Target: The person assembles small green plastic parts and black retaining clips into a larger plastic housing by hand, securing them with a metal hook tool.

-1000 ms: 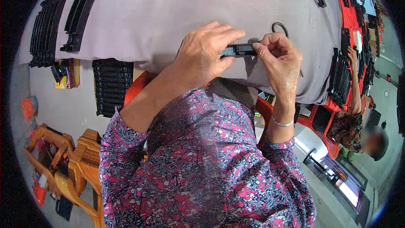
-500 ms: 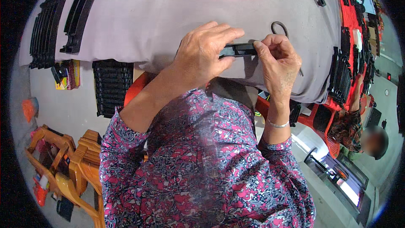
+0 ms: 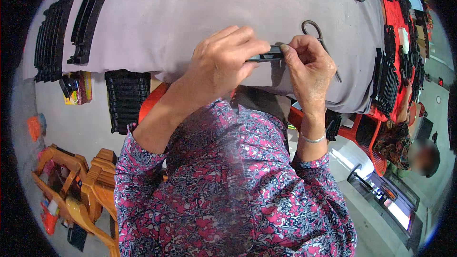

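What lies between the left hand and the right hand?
In the head view, a narrow, elongated black plastic piece bridges the gap from the left hand to the right hand.

wdn furn point(image 3: 78, 212) lwr L | red chair point(image 3: 379, 163) R | co-wkr point(image 3: 395, 146) R

We are looking past a grey-draped worktop point(image 3: 147, 16), with wooden furniture point(image 3: 98, 176) standing at lower left, a red chair point(image 3: 379, 160) standing at right, and bright light point(image 3: 339, 151) falling across the pale floor point(image 3: 343, 177).
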`<move>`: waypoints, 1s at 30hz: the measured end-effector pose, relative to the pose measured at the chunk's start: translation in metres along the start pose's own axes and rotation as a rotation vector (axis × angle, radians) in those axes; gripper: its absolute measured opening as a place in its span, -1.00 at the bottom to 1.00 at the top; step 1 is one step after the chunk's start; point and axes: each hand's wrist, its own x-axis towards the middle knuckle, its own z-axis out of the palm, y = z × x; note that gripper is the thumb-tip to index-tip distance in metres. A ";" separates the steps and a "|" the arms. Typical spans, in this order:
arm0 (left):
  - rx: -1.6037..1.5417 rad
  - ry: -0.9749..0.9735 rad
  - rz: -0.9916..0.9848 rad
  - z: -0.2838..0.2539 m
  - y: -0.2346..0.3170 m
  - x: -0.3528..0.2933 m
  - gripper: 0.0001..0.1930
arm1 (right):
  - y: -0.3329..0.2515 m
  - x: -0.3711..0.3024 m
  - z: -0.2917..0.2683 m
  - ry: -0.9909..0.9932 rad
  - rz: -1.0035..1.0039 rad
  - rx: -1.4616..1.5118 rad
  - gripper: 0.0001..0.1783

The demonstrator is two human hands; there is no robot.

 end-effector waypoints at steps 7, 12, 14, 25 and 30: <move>0.241 0.002 0.157 0.003 -0.005 -0.005 -0.71 | 0.002 -0.001 -0.001 0.002 0.028 0.034 -0.90; 0.331 -0.106 0.121 -0.002 -0.002 -0.006 -0.59 | -0.004 0.001 -0.003 -0.022 -0.021 -0.060 -0.89; 0.353 -0.132 0.108 -0.003 -0.001 -0.005 -0.58 | -0.007 0.001 -0.004 -0.026 -0.009 -0.059 -0.88; 0.321 -0.122 0.137 0.000 -0.004 -0.004 -0.62 | 0.000 0.004 -0.006 -0.004 -0.144 -0.062 -0.85; 0.279 -0.094 0.168 -0.001 -0.008 -0.004 -0.69 | -0.013 0.026 -0.017 -0.283 -0.242 -0.282 -0.84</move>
